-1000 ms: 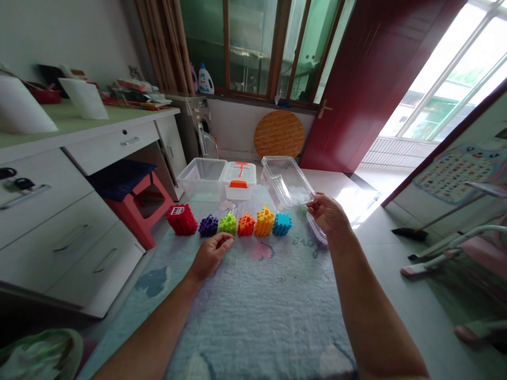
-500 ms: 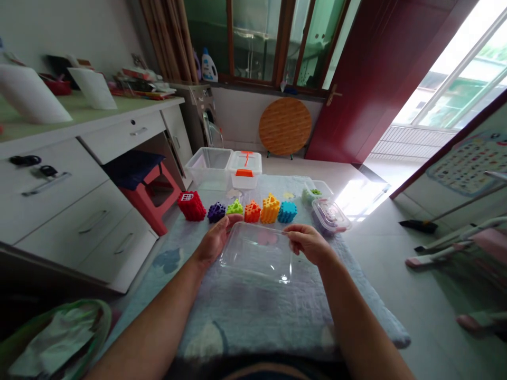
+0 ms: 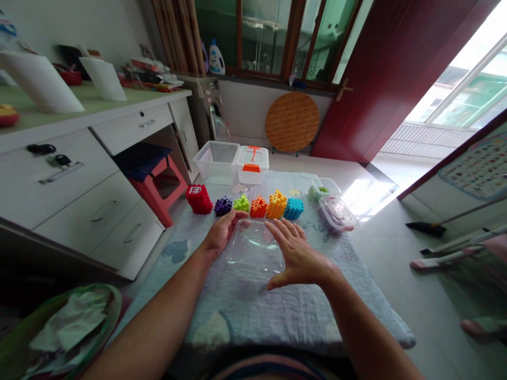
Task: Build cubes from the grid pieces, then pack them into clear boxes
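Note:
A clear, shallow plastic container [image 3: 253,248] is in front of me over the cloth-covered table [image 3: 245,311]. At its far left corner, my left hand [image 3: 222,232] grips the edge with thumb and fingers. My right hand [image 3: 303,256] is open over the container's right side, fingers spread and thumb apart; whether it touches the plastic I cannot tell. Just beyond stands a row of interlocking-piece blocks: red [image 3: 199,199], purple [image 3: 223,206], lime green [image 3: 241,202], orange [image 3: 259,207], yellow [image 3: 276,203] and blue [image 3: 293,208].
An open clear bin [image 3: 217,163] and a lidded box with orange latches [image 3: 253,164] stand at the far edge. At right are a lidded clear container [image 3: 338,214] and a small tub [image 3: 317,191] with green pieces. A red stool [image 3: 164,182] and waste basket [image 3: 113,311] are left.
My right hand has let go of the container's right corner and spread open over its right side. My left hand keeps its hold. The view has shifted slightly.

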A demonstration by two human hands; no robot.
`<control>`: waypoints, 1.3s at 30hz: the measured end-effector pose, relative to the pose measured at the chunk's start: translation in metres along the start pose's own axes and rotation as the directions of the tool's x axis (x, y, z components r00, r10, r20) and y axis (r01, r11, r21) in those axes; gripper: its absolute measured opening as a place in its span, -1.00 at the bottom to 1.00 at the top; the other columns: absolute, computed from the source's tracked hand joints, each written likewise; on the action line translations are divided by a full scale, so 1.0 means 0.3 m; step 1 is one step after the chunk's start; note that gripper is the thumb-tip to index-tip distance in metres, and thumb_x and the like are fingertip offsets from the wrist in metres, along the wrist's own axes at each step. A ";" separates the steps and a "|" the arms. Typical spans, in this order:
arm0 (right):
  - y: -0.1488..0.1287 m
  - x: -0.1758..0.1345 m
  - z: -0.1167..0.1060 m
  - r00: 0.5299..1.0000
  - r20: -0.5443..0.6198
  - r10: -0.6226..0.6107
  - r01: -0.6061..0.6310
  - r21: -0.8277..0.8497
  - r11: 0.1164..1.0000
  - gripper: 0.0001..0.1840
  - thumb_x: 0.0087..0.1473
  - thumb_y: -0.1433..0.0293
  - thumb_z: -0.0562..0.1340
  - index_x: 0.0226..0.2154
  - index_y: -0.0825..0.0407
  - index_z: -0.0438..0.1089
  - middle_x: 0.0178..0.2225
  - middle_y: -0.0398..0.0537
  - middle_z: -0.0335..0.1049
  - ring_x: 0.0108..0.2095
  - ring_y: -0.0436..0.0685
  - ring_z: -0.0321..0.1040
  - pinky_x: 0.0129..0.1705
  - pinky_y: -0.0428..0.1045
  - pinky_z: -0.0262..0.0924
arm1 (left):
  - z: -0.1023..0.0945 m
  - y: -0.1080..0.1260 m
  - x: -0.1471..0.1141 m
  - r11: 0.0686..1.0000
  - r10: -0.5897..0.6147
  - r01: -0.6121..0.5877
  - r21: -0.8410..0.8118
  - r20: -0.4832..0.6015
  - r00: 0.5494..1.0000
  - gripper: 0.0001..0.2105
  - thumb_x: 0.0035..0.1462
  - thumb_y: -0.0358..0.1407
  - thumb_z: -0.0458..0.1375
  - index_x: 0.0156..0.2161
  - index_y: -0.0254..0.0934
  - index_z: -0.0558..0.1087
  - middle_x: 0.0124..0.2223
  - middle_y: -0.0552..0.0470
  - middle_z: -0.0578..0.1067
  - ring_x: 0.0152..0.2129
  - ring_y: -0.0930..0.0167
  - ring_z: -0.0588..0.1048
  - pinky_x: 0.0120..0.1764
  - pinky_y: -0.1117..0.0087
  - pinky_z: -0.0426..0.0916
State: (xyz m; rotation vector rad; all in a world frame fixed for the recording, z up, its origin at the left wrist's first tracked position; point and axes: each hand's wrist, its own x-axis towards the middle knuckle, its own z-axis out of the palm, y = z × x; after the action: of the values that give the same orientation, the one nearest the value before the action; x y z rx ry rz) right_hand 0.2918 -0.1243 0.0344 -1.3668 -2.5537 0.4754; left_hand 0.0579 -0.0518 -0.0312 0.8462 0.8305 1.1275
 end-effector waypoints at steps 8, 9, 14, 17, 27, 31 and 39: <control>-0.002 0.034 -0.015 0.996 -0.028 -0.081 0.082 0.063 0.995 0.37 -0.37 -0.06 0.43 0.37 -0.09 -0.24 0.24 0.19 0.04 0.23 0.46 -0.02 0.24 0.34 -0.17 | 0.007 0.008 -0.009 0.998 0.016 -0.015 0.055 -0.020 1.000 -0.63 0.11 -0.06 0.15 -0.20 -0.38 0.51 -0.32 -0.08 0.59 -0.36 0.32 0.55 -0.23 0.32 0.39; -0.002 0.029 -0.025 0.996 -0.037 -0.084 0.086 0.081 0.993 0.37 -0.35 -0.07 0.43 0.37 -0.10 -0.26 0.25 0.18 0.03 0.24 0.46 -0.03 0.25 0.34 -0.15 | 0.009 0.009 -0.010 0.998 0.013 -0.012 0.057 -0.017 1.000 -0.63 0.11 -0.07 0.15 -0.19 -0.39 0.51 -0.33 -0.08 0.58 -0.36 0.32 0.55 -0.23 0.32 0.39; 0.051 -0.075 -0.104 0.991 -0.130 -0.021 0.035 0.106 0.994 0.24 -0.22 -0.07 0.39 0.36 -0.21 -0.25 0.31 0.03 -0.07 0.29 0.44 -0.12 0.28 0.30 -0.09 | -0.001 0.011 0.001 0.999 0.032 -0.031 0.019 -0.010 0.999 -0.59 0.08 0.00 0.17 -0.23 -0.37 0.52 -0.31 -0.09 0.58 -0.32 0.31 0.53 -0.25 0.35 0.38; 0.128 -0.206 -0.143 0.982 -0.121 0.143 -0.135 0.073 0.988 0.16 -0.19 -0.06 0.38 0.35 -0.21 -0.15 0.34 0.01 -0.13 0.29 0.46 -0.09 0.27 0.29 -0.03 | -0.019 0.020 0.007 0.998 0.054 -0.054 0.009 -0.016 0.998 -0.58 0.08 0.02 0.18 -0.21 -0.36 0.52 -0.25 -0.11 0.58 -0.26 0.29 0.52 -0.25 0.36 0.36; 0.277 -0.545 -0.067 0.845 0.070 0.531 -0.526 -0.079 0.847 0.07 -0.21 -0.05 0.36 0.31 -0.13 0.02 0.35 0.15 -0.11 0.33 0.43 -0.14 0.27 0.29 -0.07 | -0.023 0.071 -0.010 0.900 0.038 -0.040 0.435 0.015 0.999 -0.70 -0.11 -0.11 0.33 -0.33 -0.32 0.57 -0.41 0.04 0.53 -0.50 0.45 0.37 -0.37 0.44 0.20; 0.282 -0.495 -0.010 0.849 0.101 0.519 -0.505 -0.138 0.852 0.17 -0.28 -0.03 0.39 0.32 -0.06 -0.01 0.35 0.23 -0.12 0.35 0.44 -0.22 0.30 0.33 -0.22 | -0.042 0.064 -0.005 0.864 0.043 -0.062 0.500 0.050 0.998 -0.72 -0.07 -0.10 0.30 -0.40 -0.32 0.55 -0.48 0.09 0.47 -0.55 0.49 0.28 -0.41 0.45 0.14; 0.276 -0.400 -0.008 0.869 0.147 0.473 -0.449 -0.167 0.878 0.15 -0.31 -0.04 0.41 0.28 -0.01 0.09 0.37 0.26 -0.20 0.36 0.49 -0.33 0.30 0.36 -0.29 | -0.057 0.048 0.005 0.882 0.027 -0.063 0.467 0.082 0.996 -0.74 -0.01 -0.11 0.28 -0.40 -0.31 0.52 -0.44 0.08 0.46 -0.50 0.49 0.30 -0.37 0.47 0.15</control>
State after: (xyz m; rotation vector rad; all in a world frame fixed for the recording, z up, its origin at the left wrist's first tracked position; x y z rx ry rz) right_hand 0.4222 -0.1811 0.0023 -2.0923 -2.4118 0.5429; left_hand 0.0374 -0.0449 -0.0260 1.3087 1.0477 0.9372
